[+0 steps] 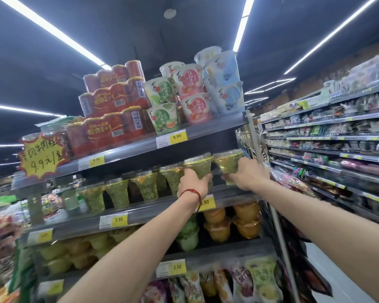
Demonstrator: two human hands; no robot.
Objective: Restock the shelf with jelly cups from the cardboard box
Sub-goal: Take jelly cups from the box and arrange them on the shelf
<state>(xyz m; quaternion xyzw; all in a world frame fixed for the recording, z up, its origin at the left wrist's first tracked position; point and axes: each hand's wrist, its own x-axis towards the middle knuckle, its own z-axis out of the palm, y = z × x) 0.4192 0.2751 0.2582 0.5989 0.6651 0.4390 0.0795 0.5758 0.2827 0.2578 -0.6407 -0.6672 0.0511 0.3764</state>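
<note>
Both my arms reach up to the second shelf [140, 212] from the top. My left hand [192, 184], with a red string at the wrist, grips a green jelly cup [198, 167] with a clear lid. Just to its right, my right hand [245, 173] grips another green jelly cup [228, 162] at the shelf's right end. Both cups stand upright in line with a row of several similar green jelly cups [118, 192] stretching left along the shelf. The cardboard box is out of view.
The top shelf carries red multipacks [109, 119] and stacked white, pink and blue tubs [190, 95]. Lower shelves hold orange and green cups [219, 226] and bagged snacks [249, 281]. A yellow starburst price sign [42, 156] hangs left. An aisle and stocked shelving [337, 138] run along the right.
</note>
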